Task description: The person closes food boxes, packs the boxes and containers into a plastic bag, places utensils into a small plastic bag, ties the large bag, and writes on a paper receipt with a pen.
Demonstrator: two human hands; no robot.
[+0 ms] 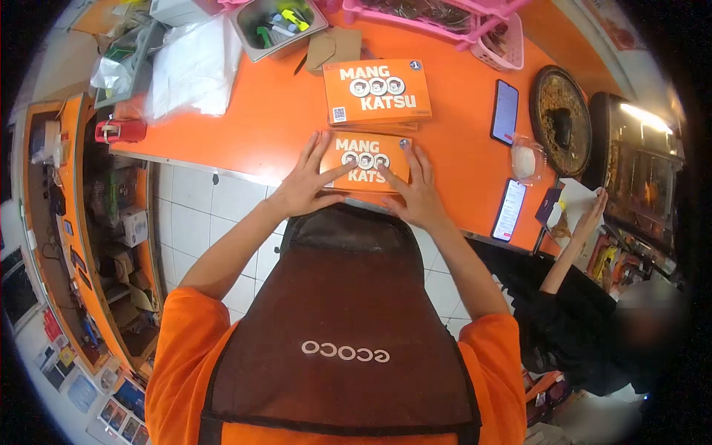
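An orange food box [368,180] printed "MANG KATSU" lies near the front edge of the orange table, between both hands. My left hand [305,182] rests on its left end, fingers spread, with the index finger on the lid and the thumb by the near edge. On the right end lies my right hand [420,185], likewise spread, its index fingertip touching the lid's printed faces. Just beyond is a second orange box [386,111] with the same print, stacked on at least one more. The closer box's underside and contents are hidden.
Two phones [505,111] [509,210] lie to the right, near a round dark tray [545,148]. A co-worker's hand [587,219] touches an open food box [567,211]. Behind are a metal container [259,52], plastic bags [189,81] and a pink rack [415,22]. A red object [121,131] sits left.
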